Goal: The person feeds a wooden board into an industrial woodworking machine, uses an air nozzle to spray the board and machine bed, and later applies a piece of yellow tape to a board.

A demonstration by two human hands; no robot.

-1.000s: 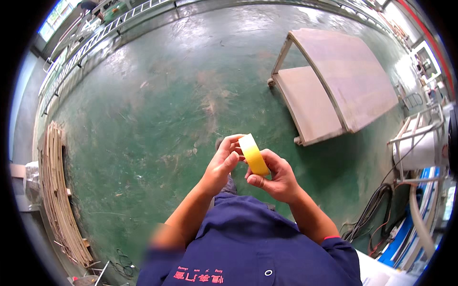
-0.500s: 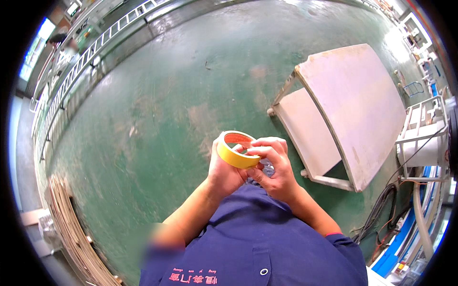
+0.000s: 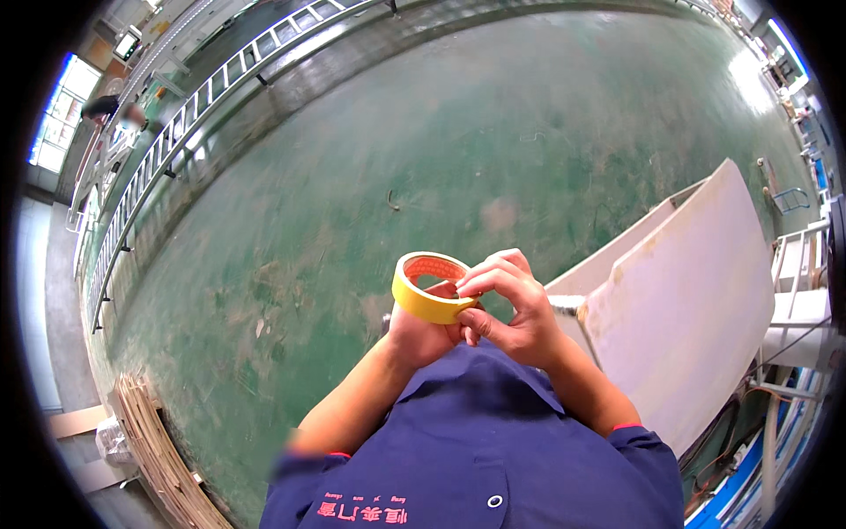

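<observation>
A roll of yellow adhesive tape (image 3: 426, 305) is resting between the two hands, in front of the torso and above the green floor (image 3: 308, 229). Its hollow core (image 3: 432, 263), reddish on the inner wall, is facing upward and slightly toward the viewer; skin is showing through the opening, though its owner hand is unclear. The left hand (image 3: 421, 340) is supporting the roll from beneath, its fingers gripping it but largely hidden. The right hand (image 3: 526, 322) is arching in from the right, fingers bent and gripping the roll's right edge, thumb lying lower. Both forearms are converging from the near side. A pale-panelled trolley (image 3: 679, 300) is standing at right; wooden strips (image 3: 163, 458) are lying at near left.
</observation>
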